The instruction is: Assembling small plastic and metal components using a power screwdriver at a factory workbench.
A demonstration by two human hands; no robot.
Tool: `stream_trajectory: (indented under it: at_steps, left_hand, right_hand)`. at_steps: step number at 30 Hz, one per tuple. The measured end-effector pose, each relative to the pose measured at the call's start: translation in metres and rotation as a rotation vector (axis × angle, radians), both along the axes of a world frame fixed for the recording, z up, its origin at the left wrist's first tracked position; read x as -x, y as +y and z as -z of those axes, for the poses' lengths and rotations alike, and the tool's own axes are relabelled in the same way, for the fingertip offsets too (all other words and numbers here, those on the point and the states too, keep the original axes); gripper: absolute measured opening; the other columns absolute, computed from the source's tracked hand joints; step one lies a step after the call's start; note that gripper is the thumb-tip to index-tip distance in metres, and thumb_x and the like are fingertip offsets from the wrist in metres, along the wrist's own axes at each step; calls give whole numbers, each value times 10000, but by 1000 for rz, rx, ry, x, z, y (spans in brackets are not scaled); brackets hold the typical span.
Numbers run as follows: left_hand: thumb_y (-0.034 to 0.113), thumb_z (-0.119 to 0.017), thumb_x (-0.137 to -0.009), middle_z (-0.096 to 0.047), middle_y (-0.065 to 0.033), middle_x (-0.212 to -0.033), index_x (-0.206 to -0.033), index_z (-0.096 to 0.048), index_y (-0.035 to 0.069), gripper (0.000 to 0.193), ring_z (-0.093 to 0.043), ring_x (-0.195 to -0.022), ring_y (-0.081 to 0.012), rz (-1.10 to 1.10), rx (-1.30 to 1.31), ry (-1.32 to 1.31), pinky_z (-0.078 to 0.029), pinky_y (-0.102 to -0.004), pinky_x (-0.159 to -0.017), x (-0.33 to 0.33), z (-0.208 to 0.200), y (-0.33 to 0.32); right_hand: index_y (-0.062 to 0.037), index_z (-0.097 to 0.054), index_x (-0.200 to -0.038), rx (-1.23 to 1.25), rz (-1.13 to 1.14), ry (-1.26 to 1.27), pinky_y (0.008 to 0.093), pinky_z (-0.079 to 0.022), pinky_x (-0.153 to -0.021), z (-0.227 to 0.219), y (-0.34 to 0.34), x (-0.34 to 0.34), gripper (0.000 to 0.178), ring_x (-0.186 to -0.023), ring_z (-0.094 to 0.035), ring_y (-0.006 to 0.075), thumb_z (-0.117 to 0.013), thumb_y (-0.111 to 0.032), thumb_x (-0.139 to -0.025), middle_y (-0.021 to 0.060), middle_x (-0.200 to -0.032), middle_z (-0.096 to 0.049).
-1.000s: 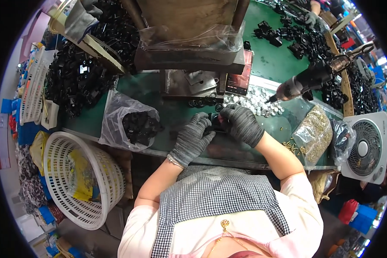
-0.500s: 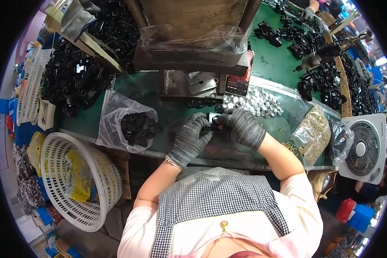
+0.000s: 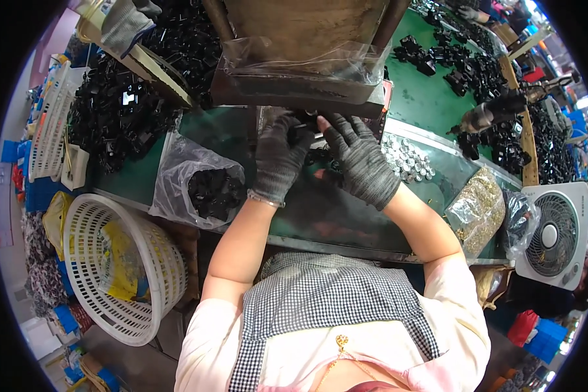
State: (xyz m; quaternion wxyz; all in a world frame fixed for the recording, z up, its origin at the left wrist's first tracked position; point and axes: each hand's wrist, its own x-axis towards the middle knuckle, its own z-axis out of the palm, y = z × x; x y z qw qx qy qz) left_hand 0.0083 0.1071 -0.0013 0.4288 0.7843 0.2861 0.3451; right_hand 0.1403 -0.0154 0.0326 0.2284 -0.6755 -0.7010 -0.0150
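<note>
Both my hands wear grey knit gloves and reach in under the block of a heavy press (image 3: 297, 88). My left hand (image 3: 281, 153) is closed with its fingertips on a small dark part (image 3: 309, 122), mostly hidden by the fingers and the block. Beside it, my right hand (image 3: 366, 160) has its fingers stretched forward, the index fingertip at the part and the thumb well apart, lower down. To the right of that hand lies a pile of small silver round caps (image 3: 408, 160). Some black rings (image 3: 321, 157) show between the hands.
A plastic bag of black parts (image 3: 212, 196) lies left, above a white basket (image 3: 117, 268). Heaps of black parts (image 3: 121, 117) fill the left side. At right are a bag of brass-coloured pieces (image 3: 480, 212), a fan (image 3: 552, 232) and a power driver (image 3: 493, 111). A co-worker's gloved hand (image 3: 469, 13) shows far right.
Both hands have moved forward, from in front of the press to under its block, taking the small part along. The right thumb and index finger have spread apart.
</note>
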Motion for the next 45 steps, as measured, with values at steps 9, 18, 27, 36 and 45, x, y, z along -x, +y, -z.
stream_trajectory:
  at_steps: [9,18,27,36,45]
  left_hand:
    - [180,-765,-770,-663,-164,-909,-967,-627,-17,311,-648,-844,-265,-120,-133,84,-505,-356,-782,-11,16,23]
    - [216,-729,-810,-646,-160,-891,-950,-624,-17,292,-623,-835,-288,-189,-273,169,-492,-365,-779,-20,14,25]
    - [112,-695,-745,-632,-87,-983,-968,-606,62,245,-616,-895,-264,337,-395,352,-501,-386,-812,15,-22,-55]
    - [81,-656,-737,-595,-101,-1079,-1099,-612,104,366,-576,-1021,-303,272,-373,391,-486,-427,-897,62,-24,-83]
    - [73,-681,-757,-619,-116,-1049,-1019,-659,79,263,-620,-873,-281,309,-436,476,-528,-357,-741,104,16,-28]
  right_hand:
    - [-47,-515,-1240,-39,-32,165,463,-461,-928,10,-62,-21,571,-1093,-544,389,-737,-260,-758,179,-1230,-549]
    - [-52,-636,-974,247,462,324,431,-517,-745,44,-146,-40,235,-872,-621,369,-695,-126,-760,169,-975,-626]
    - [-90,-652,-940,411,490,251,453,-513,-740,56,-136,-37,166,-873,-617,376,-633,-78,-775,176,-966,-627]
    - [-77,-658,-915,471,443,140,447,-511,-739,55,-141,-43,158,-838,-623,376,-646,-95,-759,174,-923,-642]
    - [-27,-608,-875,24,317,492,337,-515,-681,61,-136,-41,196,-754,-637,280,-665,53,-705,133,-837,-638]
